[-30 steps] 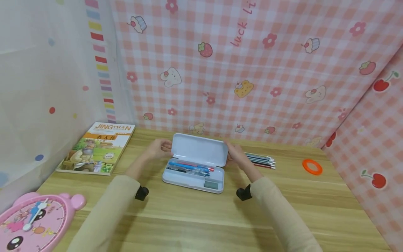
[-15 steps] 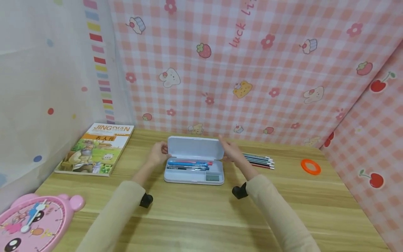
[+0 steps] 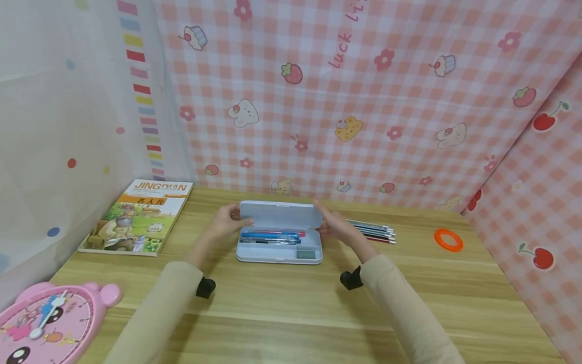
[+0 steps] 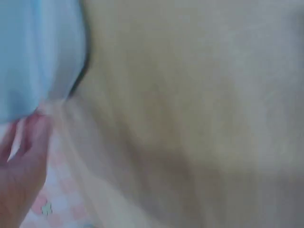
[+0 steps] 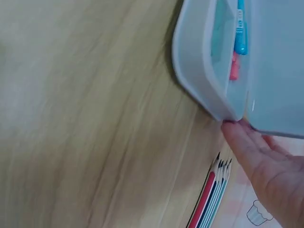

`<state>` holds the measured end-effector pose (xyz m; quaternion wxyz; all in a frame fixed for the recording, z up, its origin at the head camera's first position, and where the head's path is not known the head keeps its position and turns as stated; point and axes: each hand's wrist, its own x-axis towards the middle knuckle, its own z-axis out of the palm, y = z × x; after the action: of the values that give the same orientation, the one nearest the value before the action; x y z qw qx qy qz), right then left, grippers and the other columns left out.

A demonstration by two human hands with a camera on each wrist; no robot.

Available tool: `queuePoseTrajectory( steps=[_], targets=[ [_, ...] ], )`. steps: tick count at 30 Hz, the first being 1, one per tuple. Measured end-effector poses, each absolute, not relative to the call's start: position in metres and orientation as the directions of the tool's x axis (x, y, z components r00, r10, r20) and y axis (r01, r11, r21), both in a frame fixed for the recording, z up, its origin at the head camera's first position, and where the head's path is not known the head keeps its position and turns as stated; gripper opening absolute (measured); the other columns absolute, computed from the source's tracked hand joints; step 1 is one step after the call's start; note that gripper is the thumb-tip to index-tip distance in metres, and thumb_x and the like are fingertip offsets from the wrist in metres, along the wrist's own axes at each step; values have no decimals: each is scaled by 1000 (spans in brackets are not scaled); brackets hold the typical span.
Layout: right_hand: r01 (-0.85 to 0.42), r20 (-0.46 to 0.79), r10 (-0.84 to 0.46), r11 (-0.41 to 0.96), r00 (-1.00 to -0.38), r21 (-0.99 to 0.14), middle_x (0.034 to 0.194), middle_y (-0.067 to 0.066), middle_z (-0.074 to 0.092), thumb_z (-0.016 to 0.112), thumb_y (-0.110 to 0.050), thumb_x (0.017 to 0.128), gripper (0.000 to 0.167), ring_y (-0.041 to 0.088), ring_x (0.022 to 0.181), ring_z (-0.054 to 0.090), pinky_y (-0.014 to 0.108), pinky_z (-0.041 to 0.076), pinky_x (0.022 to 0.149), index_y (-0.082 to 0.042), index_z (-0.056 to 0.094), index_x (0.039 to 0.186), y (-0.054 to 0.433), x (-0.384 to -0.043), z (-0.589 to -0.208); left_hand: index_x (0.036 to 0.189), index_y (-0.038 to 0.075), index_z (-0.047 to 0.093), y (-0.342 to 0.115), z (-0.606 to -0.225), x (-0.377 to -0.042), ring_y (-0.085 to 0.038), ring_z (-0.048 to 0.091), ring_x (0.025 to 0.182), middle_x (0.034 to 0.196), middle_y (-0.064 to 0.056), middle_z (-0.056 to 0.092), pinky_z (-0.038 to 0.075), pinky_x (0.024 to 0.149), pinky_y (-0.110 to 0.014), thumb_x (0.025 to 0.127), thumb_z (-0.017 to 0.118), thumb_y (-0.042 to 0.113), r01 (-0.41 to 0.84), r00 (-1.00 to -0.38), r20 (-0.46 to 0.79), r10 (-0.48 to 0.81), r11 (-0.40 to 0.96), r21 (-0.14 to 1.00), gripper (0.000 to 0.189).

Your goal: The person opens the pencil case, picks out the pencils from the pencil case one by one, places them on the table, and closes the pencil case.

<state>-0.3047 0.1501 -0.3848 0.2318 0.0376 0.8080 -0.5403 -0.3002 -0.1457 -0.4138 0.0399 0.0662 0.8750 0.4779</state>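
Observation:
A white pencil case point(image 3: 275, 259) lies on the table with its hinged lid point(image 3: 282, 215) raised and leaning forward. Several pens point(image 3: 273, 235), blue, red and dark, fill its long rear compartment. A grey-green block point(image 3: 306, 254) sits in the small front right compartment. At the left end, my left hand point(image 3: 223, 222) pinches the lid's lower corner, thumb over the inner side. My right hand point(image 3: 337, 226) touches the right end, fingers fairly straight along the lid's edge. In the right wrist view its thumb point(image 5: 237, 140) meets the base's back corner. The left wrist view is blurred.
Several sharpened pencils point(image 3: 375, 232) lie just right of my right hand. Farther right is an orange ring point(image 3: 448, 240). A book point(image 3: 136, 217) lies at the back left, and a pink toy clock point(image 3: 54, 323) at the front left. Patterned cloth walls point(image 3: 282, 101) enclose the table's back and sides.
The pencil case has turned square to the table's back edge. Its lid has tipped forward and down a little. My left thumb has come over the lid's corner.

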Motion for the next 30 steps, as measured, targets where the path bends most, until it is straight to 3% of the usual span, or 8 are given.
queuePoseTrajectory(
  steps=[3, 5, 7, 16, 20, 25, 30],
  targets=[
    [286, -405, -230, 418, -885, -863, 132, 31, 45, 32, -63, 89, 83, 38, 122, 47, 44, 40, 103, 2, 23, 142, 154, -303, -387, 129, -7, 41, -153, -405, -299, -38, 44, 123, 131, -27, 46, 40, 101, -48, 90, 41, 56, -8, -937, -182, 298, 505, 863, 74],
    [268, -393, -263, 408, -881, -873, 133, 31, 43, 34, -61, 90, 82, 37, 124, 45, 44, 39, 104, 2, 22, 142, 157, -302, -389, 136, -7, 33, -156, -399, -297, -40, 34, 131, 139, -28, 37, 32, 107, -51, 90, 27, 63, -71, -891, -265, 370, 462, 884, 84],
    [254, -387, -293, 404, -874, -879, 135, 30, 41, 37, -60, 90, 82, 36, 126, 43, 43, 38, 104, 2, 23, 142, 160, -301, -390, 140, -8, 26, -158, -395, -295, -41, 27, 134, 144, -29, 29, 25, 110, -51, 91, 21, 63, -111, -853, -299, 428, 412, 905, 86],
    [179, -373, -453, 415, -809, -892, 147, 24, 26, 43, -49, 93, 79, 34, 135, 30, 41, 30, 110, 6, 17, 142, 173, -298, -393, 143, -9, 7, -163, -399, -294, -40, 20, 137, 148, -30, 17, 22, 112, -45, 92, 37, 56, -180, -791, -365, 490, 383, 906, 88],
    [138, -372, -489, 449, -789, -883, 150, 20, 20, 47, -43, 93, 75, 32, 138, 26, 42, 27, 112, 3, 17, 143, 177, -297, -393, 142, -10, 11, -168, -399, -293, -40, 25, 135, 147, -29, 20, 26, 111, -45, 92, 43, 49, -133, -786, -357, 505, 427, 895, 84],
    [24, -357, -486, 565, -798, -824, 152, 15, 19, 57, -46, 86, 78, 32, 138, 24, 47, 29, 110, -4, 25, 144, 180, -295, -395, 143, -2, 23, -171, -400, -291, -36, 35, 132, 145, -24, 29, 34, 107, -45, 86, 56, 49, -39, -818, -324, 475, 517, 855, 83],
    [-14, -348, -477, 604, -807, -797, 150, 14, 26, 66, -42, 80, 81, 32, 136, 27, 47, 32, 108, -6, 28, 143, 180, -293, -395, 142, 0, 26, -171, -402, -289, -35, 32, 133, 145, -21, 31, 32, 108, -46, 82, 63, 45, 29, -834, -282, 474, 549, 835, 84]
  ],
)
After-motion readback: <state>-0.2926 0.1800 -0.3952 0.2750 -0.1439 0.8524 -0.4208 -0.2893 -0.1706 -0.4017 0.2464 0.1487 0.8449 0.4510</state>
